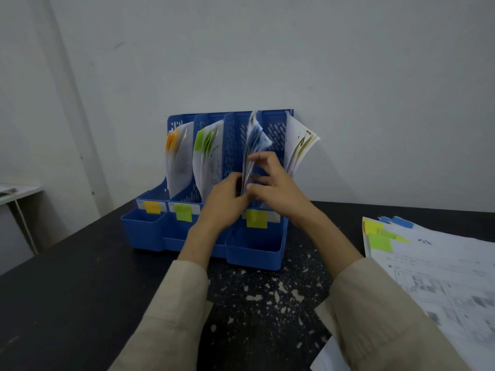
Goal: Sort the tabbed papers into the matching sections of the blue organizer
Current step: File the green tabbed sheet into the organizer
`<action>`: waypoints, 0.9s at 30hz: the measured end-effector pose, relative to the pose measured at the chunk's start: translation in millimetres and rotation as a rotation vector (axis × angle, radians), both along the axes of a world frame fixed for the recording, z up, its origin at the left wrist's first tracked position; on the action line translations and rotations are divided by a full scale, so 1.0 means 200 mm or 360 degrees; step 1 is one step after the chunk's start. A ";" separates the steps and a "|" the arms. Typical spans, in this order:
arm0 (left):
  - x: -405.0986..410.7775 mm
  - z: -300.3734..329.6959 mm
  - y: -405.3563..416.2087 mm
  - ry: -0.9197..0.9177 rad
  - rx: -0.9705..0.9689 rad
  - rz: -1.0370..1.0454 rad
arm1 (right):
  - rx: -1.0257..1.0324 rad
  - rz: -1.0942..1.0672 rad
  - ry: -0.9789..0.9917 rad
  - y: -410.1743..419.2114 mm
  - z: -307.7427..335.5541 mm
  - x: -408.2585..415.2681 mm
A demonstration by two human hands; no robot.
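Both hands work a sheaf of blue-tabbed papers [253, 148] standing on end in the third section from the left of the organizer [257, 253], which sits at the table's [80, 290] far edge against the wall. The left hand [223, 203] pinches the sheaf's lower edge; the right hand [270, 183] grips it from the other side, fingers curled round the sheets. The sheaf's long axis runs upright, directly ahead of both hands and between them, so seating it likely means pushing straight down. Unsorted tabbed sheets, the stack [428, 263], lie at the table's right edge, nearer the right hand.
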State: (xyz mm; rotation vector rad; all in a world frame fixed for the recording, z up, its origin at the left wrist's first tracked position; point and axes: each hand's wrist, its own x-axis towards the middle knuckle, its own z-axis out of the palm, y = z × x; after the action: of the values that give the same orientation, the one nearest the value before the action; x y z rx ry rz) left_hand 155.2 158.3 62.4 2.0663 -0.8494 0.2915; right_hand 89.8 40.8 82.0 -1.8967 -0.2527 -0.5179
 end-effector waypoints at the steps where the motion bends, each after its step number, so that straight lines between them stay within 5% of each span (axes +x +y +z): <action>1: 0.00 -0.01 -0.01 -0.0065 0.0004 0.0019 | -0.0014 -0.0006 -0.0017 0.00 0.00 0.00; 11: 0.07 -0.08 -0.05 -0.0328 0.0272 0.0169 | -0.0183 -0.0054 -0.0011 0.02 -0.02 0.01; 19: 0.03 -0.12 -0.10 -0.0437 -0.0366 0.0431 | -0.0103 0.0016 -0.0035 0.00 -0.03 0.02; 27: 0.01 -0.12 -0.10 -0.0444 -0.0274 0.0563 | -0.0206 -0.0040 -0.0081 -0.02 0.01 0.00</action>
State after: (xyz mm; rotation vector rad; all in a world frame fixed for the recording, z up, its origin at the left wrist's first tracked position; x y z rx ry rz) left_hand 157.0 137.4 38.2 2.0324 -0.5891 0.8324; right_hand 88.8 37.2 84.3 -2.0160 -0.3018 -0.5791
